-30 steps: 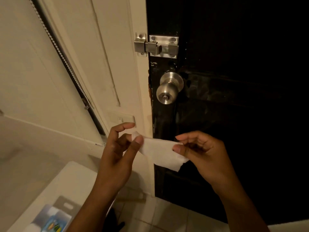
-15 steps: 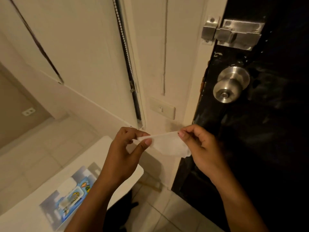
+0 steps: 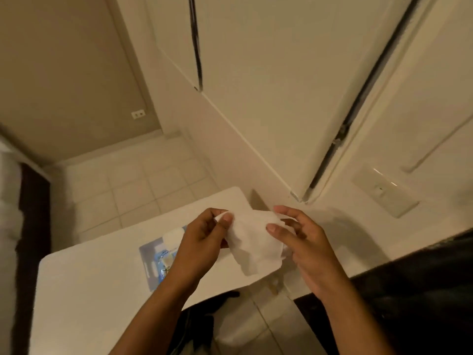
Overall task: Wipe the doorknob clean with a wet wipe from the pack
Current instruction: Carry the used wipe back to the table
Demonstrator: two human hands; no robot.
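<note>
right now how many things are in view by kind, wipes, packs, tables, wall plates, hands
wet wipe: 1, pinched between both hands
wipe pack: 1, on the table
white table: 1
wall plates: 2, a socket and a switch
hands: 2, left hand, right hand
total: 7

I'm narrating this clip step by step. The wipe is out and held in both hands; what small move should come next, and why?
Probably bunch the wet wipe into the right hand and look back toward the door: both hands pinch it spread open, the left hand over the pack, and no doorknob is in view.
</note>
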